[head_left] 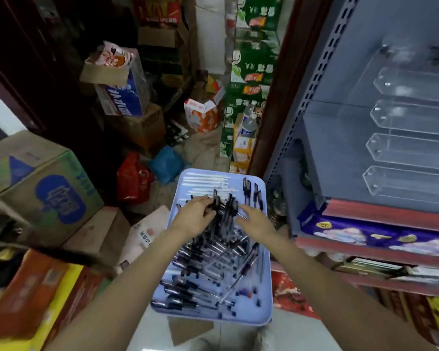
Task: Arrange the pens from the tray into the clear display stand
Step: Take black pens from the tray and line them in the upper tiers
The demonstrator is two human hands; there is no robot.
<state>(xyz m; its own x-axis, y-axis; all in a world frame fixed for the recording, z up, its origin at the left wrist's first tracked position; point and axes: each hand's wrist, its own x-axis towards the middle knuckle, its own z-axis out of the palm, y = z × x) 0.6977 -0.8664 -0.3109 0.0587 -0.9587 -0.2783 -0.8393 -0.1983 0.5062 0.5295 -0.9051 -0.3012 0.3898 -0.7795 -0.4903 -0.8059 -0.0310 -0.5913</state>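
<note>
A pale blue tray (pixel 265 297) sits low in the middle, heaped with several black-capped clear pens (pixel 213 259) and a few white pens (pixel 205 179) at its far end. My left hand (pixel 194 216) is over the heap and grips a small bunch of black pens (pixel 224 203) that stick up past its fingers. My right hand (pixel 255 220) hovers just right of that bunch, fingers stretched out toward it, holding nothing. The clear display stand (pixel 401 148) with several empty slanted compartments stands on the grey shelf at the right.
Cardboard boxes (pixel 41 188) are stacked at the left, more boxes and red and blue bags (pixel 147 173) lie on the floor behind the tray. A grey metal shelf upright (pixel 289 138) stands at the right, and packaged goods (pixel 370 234) fill the shelf below the stand.
</note>
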